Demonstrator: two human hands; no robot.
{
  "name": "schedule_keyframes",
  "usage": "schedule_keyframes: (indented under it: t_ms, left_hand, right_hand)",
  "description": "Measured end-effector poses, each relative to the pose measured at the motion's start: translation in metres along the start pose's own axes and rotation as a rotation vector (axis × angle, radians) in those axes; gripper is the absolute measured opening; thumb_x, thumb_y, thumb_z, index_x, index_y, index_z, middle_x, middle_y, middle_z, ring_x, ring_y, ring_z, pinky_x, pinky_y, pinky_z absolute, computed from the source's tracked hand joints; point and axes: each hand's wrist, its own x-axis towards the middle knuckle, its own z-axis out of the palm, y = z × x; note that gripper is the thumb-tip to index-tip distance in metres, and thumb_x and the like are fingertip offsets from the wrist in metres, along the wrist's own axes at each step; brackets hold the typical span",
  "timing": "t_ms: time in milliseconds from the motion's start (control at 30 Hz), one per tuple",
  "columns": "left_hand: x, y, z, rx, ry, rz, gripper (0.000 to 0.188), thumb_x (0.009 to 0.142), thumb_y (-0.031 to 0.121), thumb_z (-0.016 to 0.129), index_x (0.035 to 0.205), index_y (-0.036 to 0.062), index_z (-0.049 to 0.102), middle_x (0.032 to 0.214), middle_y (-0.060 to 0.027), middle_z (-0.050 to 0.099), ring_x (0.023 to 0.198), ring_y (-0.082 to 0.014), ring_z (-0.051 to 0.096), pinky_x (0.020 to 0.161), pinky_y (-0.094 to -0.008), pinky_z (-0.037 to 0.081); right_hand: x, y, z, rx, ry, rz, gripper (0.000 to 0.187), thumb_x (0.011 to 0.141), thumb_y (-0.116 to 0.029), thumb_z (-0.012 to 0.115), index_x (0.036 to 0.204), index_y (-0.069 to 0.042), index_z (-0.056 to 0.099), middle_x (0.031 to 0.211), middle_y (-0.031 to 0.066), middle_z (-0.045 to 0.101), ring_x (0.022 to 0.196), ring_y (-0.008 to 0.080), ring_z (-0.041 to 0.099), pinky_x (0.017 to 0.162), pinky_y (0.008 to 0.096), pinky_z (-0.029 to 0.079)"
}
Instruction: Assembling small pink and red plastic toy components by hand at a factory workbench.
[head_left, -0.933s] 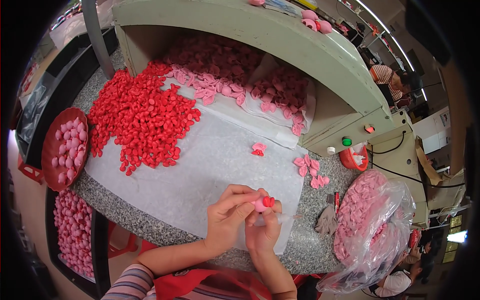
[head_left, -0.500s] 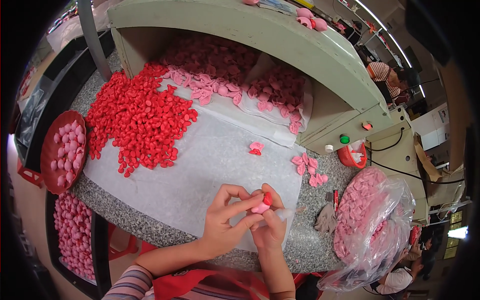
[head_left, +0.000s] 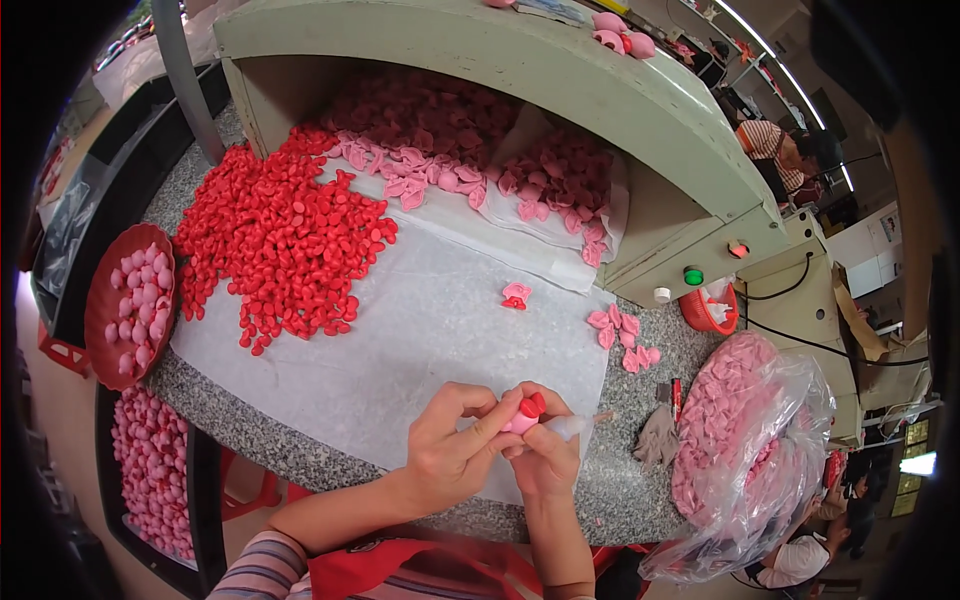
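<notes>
Over the near part of the white paper sheet (head_left: 400, 370), my left hand (head_left: 445, 445) and my right hand (head_left: 548, 455) meet with fingertips closed. Between them they pinch a small pink soft-looking molded piece (head_left: 519, 423). A glossy red knobbed piece (head_left: 532, 405) sits at its upper end, against my right fingers. A translucent, narrow-tipped bottle (head_left: 568, 426) sticks out to the right from my right hand, partly hidden by the fingers. Ahead on the sheet lies a pink piece (head_left: 516, 290) with a red part at its lower edge.
At left are a heap of red pieces (head_left: 290, 240), a red dish (head_left: 122, 372) of pink pieces and a bin (head_left: 205, 500). A pale green metal cabinet (head_left: 480, 55) holds pink pieces. Right are loose pink pieces (head_left: 628, 325), a grey rag (head_left: 656, 440) and a plastic bag (head_left: 790, 440).
My fingers have shifted and closed in tighter around the pink piece, and my left hand's knuckles sit slightly lower. The red piece has turned and now shows more of its knobbed shape.
</notes>
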Motion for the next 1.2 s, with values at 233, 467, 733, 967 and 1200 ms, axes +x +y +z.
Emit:
schedule_keyframes:
  t_ms: [233,467,733,967,1200]
  left_hand:
    - [0.003,0.003,-0.002,-0.283,-0.130,-0.322,0.037,0.070,0.001,0.066,0.107,0.0008,0.059,0.090,-0.0064,0.049,0.079,-0.0172,0.051,0.068,-0.0261,0.044]
    - [-0.015,-0.014,0.010,-1.486,-0.039,-0.910,0.031,0.084,0.014,0.056,0.113,0.0068,0.054,0.103,-0.0027,0.053,0.096,-0.0161,0.051,0.087,-0.0314,0.040]
    - [-0.026,-0.025,0.012,-1.850,-0.093,-1.072,0.027,0.085,0.025,0.053,0.109,0.0127,0.052,0.107,-0.0008,0.054,0.101,-0.0132,0.049,0.089,-0.0312,0.038]
    - [-0.024,-0.028,0.010,-1.839,-0.122,-1.030,0.025,0.085,0.023,0.054,0.108,0.0131,0.054,0.108,-0.0013,0.054,0.101,-0.0145,0.049,0.091,-0.0330,0.037]
    - [-0.025,-0.028,0.007,-1.837,-0.102,-1.048,0.024,0.085,0.023,0.054,0.106,0.0115,0.055,0.105,-0.0029,0.056,0.101,-0.0153,0.050,0.092,-0.0335,0.036]
  right_hand:
    - [0.002,-0.007,0.004,-0.180,0.057,-0.138,0.042,0.070,-0.006,0.064,0.108,0.005,0.051,0.094,0.0129,0.056,0.071,0.0163,0.056,0.056,0.0230,0.045]
    - [-0.007,0.002,0.029,-0.609,0.271,-0.365,0.029,0.063,0.009,0.069,0.088,0.003,0.055,0.096,0.0149,0.057,0.077,0.0164,0.057,0.067,0.0229,0.047]
    - [-0.007,0.002,0.023,-0.826,0.147,-0.493,0.024,0.065,0.008,0.069,0.080,-0.001,0.053,0.096,0.0147,0.058,0.079,0.0139,0.058,0.067,0.0235,0.048]
    - [-0.007,0.000,0.027,-0.896,0.121,-0.502,0.024,0.066,0.005,0.070,0.083,-0.001,0.054,0.096,0.0139,0.058,0.078,0.0137,0.058,0.065,0.0228,0.048]
    - [-0.005,-0.003,0.027,-0.942,0.085,-0.572,0.018,0.068,0.005,0.068,0.080,0.000,0.056,0.093,0.0142,0.059,0.076,0.0146,0.059,0.063,0.0221,0.048]
